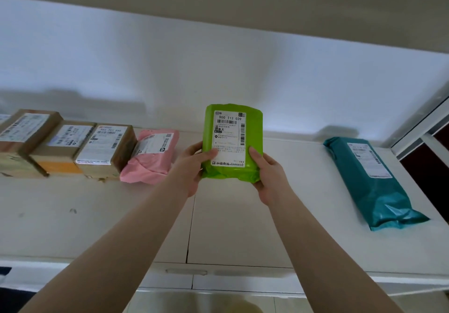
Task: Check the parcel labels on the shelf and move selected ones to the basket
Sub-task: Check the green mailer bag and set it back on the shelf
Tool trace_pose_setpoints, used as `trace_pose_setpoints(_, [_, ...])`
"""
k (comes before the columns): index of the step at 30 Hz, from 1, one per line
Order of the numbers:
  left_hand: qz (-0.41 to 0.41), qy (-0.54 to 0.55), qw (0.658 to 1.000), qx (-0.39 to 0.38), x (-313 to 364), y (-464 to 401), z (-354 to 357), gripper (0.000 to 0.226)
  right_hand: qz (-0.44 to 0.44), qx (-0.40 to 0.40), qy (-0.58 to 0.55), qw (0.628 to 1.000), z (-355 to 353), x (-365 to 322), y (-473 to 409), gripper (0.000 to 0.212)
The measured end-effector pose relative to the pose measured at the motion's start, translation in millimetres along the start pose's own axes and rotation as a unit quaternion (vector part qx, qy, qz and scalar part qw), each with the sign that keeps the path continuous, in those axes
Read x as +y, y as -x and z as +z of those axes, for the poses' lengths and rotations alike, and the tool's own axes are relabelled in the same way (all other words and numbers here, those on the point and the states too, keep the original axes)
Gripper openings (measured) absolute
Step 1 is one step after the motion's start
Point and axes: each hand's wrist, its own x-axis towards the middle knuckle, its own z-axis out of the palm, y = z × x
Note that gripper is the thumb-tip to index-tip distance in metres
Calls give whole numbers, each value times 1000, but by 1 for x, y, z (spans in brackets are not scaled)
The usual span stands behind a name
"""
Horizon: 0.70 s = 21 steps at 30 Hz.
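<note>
holding a green parcel (233, 142) upright above the white shelf (238, 227), both hands grip it by its lower half. the left hand (194, 167) is curled round the parcel's left edge, thumb pressed on the lower left of its white label (229, 137). the right hand (267, 179) clasps the right edge and bottom corner, thumb lying on the green wrap just right of the label. the label faces the camera, and its top line reads "900 t12 039" above a barcode.

left of the green parcel, a pink parcel (150, 157) lies on the shelf, label up. further left of it sits a row of three cardboard boxes (65, 142), touching side by side, each with a white label on top. right of the green parcel, well apart, a long teal parcel (371, 181) lies flat on the shelf, its label near its far end. behind the green parcel rises a white wall (218, 69).
</note>
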Motion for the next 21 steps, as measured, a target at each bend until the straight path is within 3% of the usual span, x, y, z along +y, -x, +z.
trace_pose_setpoints(7, [-18, 6, 999, -28, 7, 12, -22, 52, -16, -46, -21, 999, 8, 10, 18, 21])
trace_pose_setpoints(13, [0, 15, 1000, -22, 8, 23, -28, 73, -23, -67, -23, 997, 13, 15, 27, 24])
trace_pose_setpoints(21, [28, 8, 1000, -4, 12, 32, -32, 63, -35, -77, 0, 996, 15, 14, 26, 27])
